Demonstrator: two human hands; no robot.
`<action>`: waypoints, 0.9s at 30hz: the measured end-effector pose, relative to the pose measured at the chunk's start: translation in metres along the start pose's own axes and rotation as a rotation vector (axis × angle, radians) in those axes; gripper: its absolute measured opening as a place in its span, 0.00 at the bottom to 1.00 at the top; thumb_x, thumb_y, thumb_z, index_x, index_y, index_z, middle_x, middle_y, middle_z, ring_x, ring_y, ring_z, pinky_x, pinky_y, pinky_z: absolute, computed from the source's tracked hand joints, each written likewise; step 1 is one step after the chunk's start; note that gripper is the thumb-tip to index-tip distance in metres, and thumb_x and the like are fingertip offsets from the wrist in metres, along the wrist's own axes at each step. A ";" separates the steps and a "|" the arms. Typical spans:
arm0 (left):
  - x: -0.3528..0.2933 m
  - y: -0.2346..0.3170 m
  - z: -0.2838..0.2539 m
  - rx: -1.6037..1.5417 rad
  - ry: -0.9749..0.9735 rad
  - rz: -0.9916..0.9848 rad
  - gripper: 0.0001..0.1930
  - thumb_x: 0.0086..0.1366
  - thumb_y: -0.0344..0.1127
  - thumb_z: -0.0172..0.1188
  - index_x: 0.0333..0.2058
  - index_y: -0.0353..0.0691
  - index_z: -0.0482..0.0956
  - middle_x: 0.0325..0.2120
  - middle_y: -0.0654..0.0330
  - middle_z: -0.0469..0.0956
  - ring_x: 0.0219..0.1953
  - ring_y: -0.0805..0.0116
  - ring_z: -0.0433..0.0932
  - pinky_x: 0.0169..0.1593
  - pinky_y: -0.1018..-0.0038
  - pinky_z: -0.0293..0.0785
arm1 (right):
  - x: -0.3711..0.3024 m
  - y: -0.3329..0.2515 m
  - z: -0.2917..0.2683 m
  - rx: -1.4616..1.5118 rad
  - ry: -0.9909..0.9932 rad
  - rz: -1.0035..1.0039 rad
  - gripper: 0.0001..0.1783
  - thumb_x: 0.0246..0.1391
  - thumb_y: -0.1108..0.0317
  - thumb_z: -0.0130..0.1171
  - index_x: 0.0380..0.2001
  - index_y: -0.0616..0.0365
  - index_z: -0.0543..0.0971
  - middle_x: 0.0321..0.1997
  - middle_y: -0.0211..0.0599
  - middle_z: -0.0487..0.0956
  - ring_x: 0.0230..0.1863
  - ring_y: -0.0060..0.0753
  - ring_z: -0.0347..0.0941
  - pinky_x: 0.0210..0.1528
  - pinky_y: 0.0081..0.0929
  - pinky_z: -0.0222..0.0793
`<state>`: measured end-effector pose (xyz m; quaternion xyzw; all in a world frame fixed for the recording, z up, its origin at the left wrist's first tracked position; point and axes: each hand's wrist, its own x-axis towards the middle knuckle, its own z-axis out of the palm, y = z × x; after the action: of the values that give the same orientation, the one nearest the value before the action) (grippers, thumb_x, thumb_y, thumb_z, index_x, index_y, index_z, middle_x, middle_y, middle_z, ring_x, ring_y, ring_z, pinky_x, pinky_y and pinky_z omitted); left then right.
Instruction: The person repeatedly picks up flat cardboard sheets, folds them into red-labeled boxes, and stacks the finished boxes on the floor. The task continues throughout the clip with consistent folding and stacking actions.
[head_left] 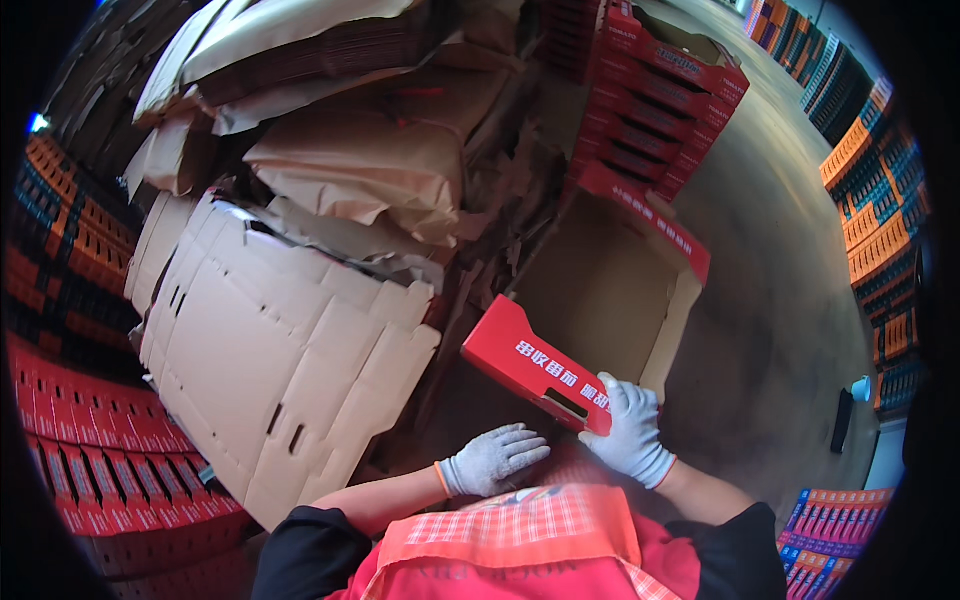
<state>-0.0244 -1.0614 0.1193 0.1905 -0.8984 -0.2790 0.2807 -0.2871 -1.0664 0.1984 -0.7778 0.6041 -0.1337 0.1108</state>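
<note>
A red cardboard tray box (590, 300), folded up with a plain brown inside, is tilted in front of me. My right hand (630, 430), in a pale grey glove, grips its near right corner, thumb outside the red wall. My left hand (496, 459), gloved the same way, is close to my apron with fingers stretched out and nothing in them. It is apart from the box, just below its near wall. To the left lies a stack of flat cardboard blanks (290, 350), brown side up with slots and creases.
Paper-wrapped bundles of blanks (370, 140) are piled behind the flat stack. Folded red boxes (660, 100) stand stacked at the far right. More red boxes (100, 450) line the left, and orange and dark stacks (870, 200) the right wall. Purple boxes (835, 520) sit at lower right.
</note>
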 end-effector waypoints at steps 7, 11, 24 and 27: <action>0.033 -0.203 0.207 -0.071 -0.332 -0.352 0.18 0.63 0.36 0.52 0.50 0.38 0.76 0.49 0.47 0.76 0.50 0.49 0.75 0.57 0.59 0.70 | 0.066 0.175 0.185 0.037 -0.217 0.218 0.49 0.34 0.53 0.74 0.62 0.53 0.64 0.50 0.44 0.74 0.52 0.49 0.71 0.58 0.47 0.58; 0.045 -0.311 0.317 0.085 -0.563 -0.463 0.23 0.66 0.33 0.41 0.58 0.32 0.68 0.56 0.50 0.72 0.58 0.52 0.70 0.67 0.55 0.57 | 0.091 0.241 0.281 0.028 -0.182 0.227 0.48 0.35 0.54 0.72 0.62 0.52 0.65 0.49 0.46 0.75 0.51 0.51 0.72 0.59 0.53 0.59; 0.053 -0.339 0.340 0.391 -0.905 -0.342 0.31 0.70 0.43 0.39 0.68 0.35 0.57 0.68 0.51 0.58 0.71 0.54 0.53 0.73 0.56 0.44 | 0.093 0.247 0.327 -0.044 -0.210 0.282 0.49 0.34 0.54 0.74 0.61 0.54 0.65 0.51 0.39 0.75 0.52 0.44 0.73 0.60 0.50 0.60; 0.051 -0.350 0.335 0.448 -0.895 -0.200 0.37 0.65 0.44 0.45 0.70 0.34 0.49 0.71 0.52 0.53 0.72 0.55 0.52 0.73 0.58 0.43 | 0.097 0.253 0.333 -0.069 -0.255 0.270 0.49 0.35 0.54 0.74 0.62 0.54 0.65 0.51 0.38 0.75 0.53 0.43 0.73 0.59 0.46 0.61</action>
<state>-0.2032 -1.2251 -0.3030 0.1931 -0.9457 -0.1595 -0.2073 -0.3807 -1.2194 -0.1920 -0.7035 0.6884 0.0028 0.1767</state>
